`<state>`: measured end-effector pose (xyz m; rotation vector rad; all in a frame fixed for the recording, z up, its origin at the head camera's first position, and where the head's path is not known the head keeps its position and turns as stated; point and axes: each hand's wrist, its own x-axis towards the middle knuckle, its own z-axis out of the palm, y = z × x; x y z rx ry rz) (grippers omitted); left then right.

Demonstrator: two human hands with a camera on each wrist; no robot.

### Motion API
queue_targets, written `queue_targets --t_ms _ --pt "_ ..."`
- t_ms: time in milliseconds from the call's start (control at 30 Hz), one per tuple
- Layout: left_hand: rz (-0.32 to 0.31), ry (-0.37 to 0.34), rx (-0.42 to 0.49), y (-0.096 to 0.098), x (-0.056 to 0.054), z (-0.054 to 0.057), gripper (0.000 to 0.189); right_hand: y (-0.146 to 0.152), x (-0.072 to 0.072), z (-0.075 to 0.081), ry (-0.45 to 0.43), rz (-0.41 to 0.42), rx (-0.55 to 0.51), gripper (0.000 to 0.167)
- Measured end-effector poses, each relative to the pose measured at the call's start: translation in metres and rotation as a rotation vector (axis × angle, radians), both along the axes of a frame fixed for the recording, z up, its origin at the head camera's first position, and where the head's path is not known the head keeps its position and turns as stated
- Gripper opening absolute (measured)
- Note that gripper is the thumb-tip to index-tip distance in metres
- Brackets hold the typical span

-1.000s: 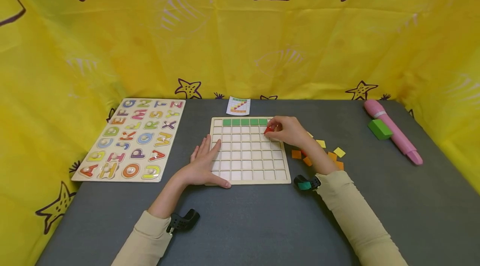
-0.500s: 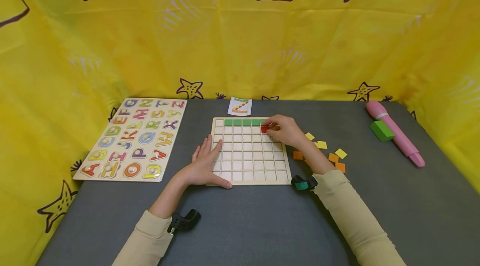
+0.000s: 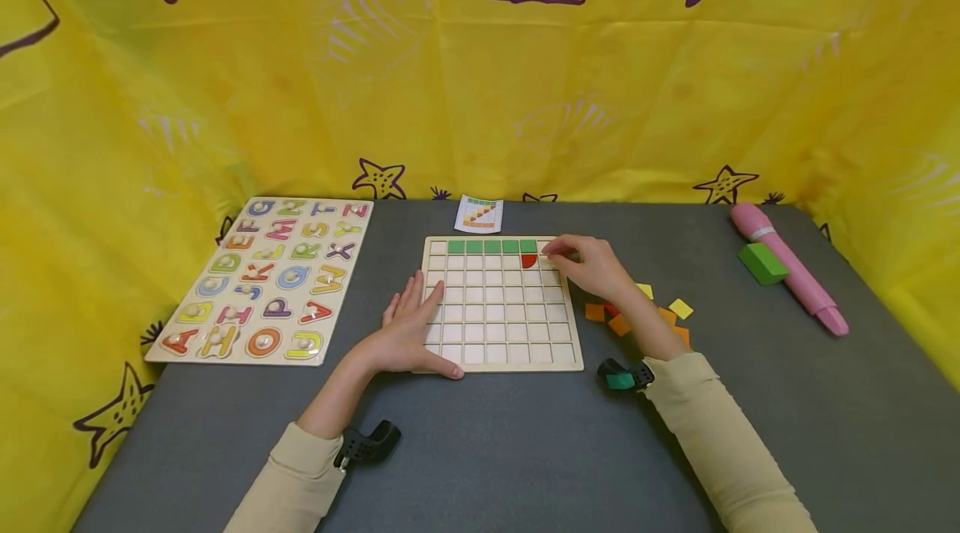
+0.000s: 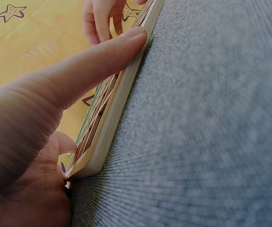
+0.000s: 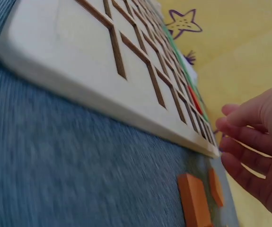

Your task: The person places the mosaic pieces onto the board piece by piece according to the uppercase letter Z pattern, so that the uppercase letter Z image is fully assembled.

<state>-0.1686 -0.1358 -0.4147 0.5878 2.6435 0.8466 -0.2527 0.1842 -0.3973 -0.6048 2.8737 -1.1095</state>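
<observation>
A wooden grid board [image 3: 495, 313] with white squares lies on the dark table. Green square tiles [image 3: 492, 247] fill part of its far row, and below the rightmost one sits a red quarter-round tile [image 3: 529, 261]. My left hand [image 3: 405, 331] rests spread along the board's left side, its thumb [image 4: 107, 54] laid on the near edge. My right hand [image 3: 587, 260] hovers by the far right corner with loosely bent fingers and nothing between them; in the right wrist view the fingertips [image 5: 228, 122] are apart from the red tile.
Loose orange tiles [image 3: 619, 324] and yellow tiles [image 3: 681, 309] lie right of the board, partly hidden by my right forearm. Behind it is a small pattern card [image 3: 478, 214]. An alphabet puzzle [image 3: 281, 283] lies left; a pink microphone [image 3: 795, 266] and green block [image 3: 763, 263] lie right.
My right hand has set the red tile in the square under the last green tile, let go and drawn back to the right. The left hand has stayed in place.
</observation>
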Motion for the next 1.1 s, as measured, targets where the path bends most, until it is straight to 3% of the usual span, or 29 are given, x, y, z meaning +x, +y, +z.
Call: queue_targets --t_ms 500,867,1100 --pt "0.003 0.004 -0.017 -0.002 -0.001 -0.002 0.131 0.062 0.018 0.007 -0.047 -0.110 0.168 0.018" --pt "0.000 0.001 -0.019 0.000 -0.001 -0.002 0.131 0.069 0.021 0.003 -0.046 -0.106 0.169 0.025" --pt "0.000 0.000 -0.025 0.001 0.000 -0.001 0.131 0.072 0.021 0.004 -0.099 -0.119 0.191 0.033"
